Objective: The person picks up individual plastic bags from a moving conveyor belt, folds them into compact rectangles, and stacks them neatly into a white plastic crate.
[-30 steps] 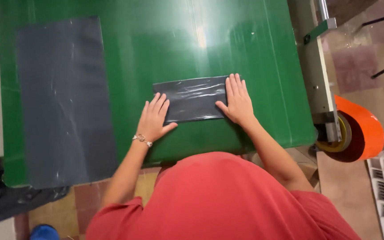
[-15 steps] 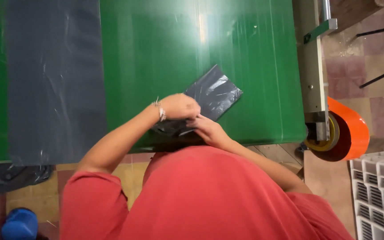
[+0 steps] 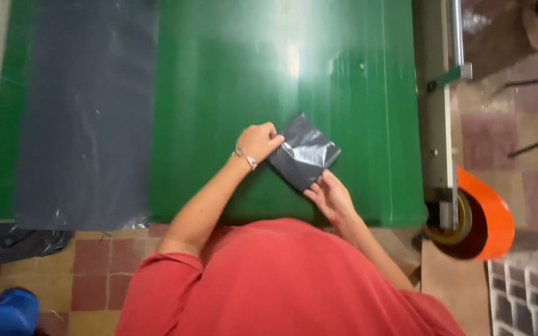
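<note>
A small folded grey plastic bag (image 3: 305, 152) lies tilted like a diamond on the green table (image 3: 231, 93). My left hand (image 3: 258, 142), with a bracelet on its wrist, pinches the bag's left corner with closed fingers. My right hand (image 3: 330, 198) holds the bag's lower corner from below, fingers under its edge. Both hands are near the table's front edge, just above my red shirt.
A long flat grey plastic sheet (image 3: 85, 112) lies along the table's left side and hangs over the front. An orange tape roll (image 3: 482, 214) sits on a metal rail (image 3: 438, 112) at the right. White crates (image 3: 527, 298) stand bottom right, a blue object (image 3: 12, 311) bottom left.
A second ago both hands pressed the bag flat as a wide rectangle. It has since been folded smaller and turned diagonal, and the hands now grip its corners.
</note>
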